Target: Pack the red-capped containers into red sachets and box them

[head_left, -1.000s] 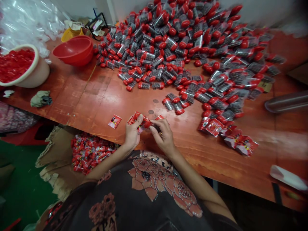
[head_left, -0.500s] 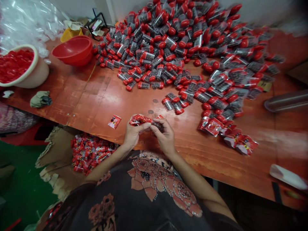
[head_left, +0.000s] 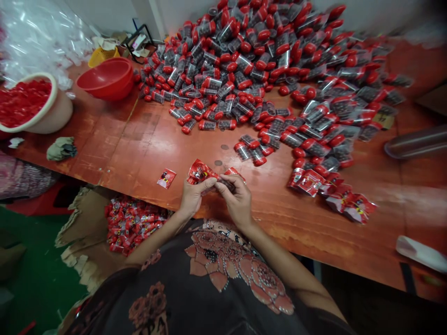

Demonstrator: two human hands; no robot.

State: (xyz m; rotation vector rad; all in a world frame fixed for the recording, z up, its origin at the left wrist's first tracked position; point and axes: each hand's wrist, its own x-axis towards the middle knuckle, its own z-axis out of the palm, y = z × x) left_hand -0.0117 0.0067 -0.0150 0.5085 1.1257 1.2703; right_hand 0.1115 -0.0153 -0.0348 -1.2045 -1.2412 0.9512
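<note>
Near the table's front edge, my left hand is closed on a red printed packet, which stands up above the fingers. My right hand pinches a small clear tube with dark contents, its end against the packet's edge. Whether the tube is inside the packet I cannot tell, as my fingers cover the join. Just behind the right fingers shows another red packet. A single flat red packet lies on the table left of my left hand.
A big heap of red-capped clear tubes covers the back. Several red packets lie at right. At left stand a white bucket of red pieces and a red bowl. Below the table edge, a cardboard box holds filled red packets.
The packet in my left hand has turned up and opened out, showing more of its printed face. Both hands stay nearly in place, and the view has shifted slightly.
</note>
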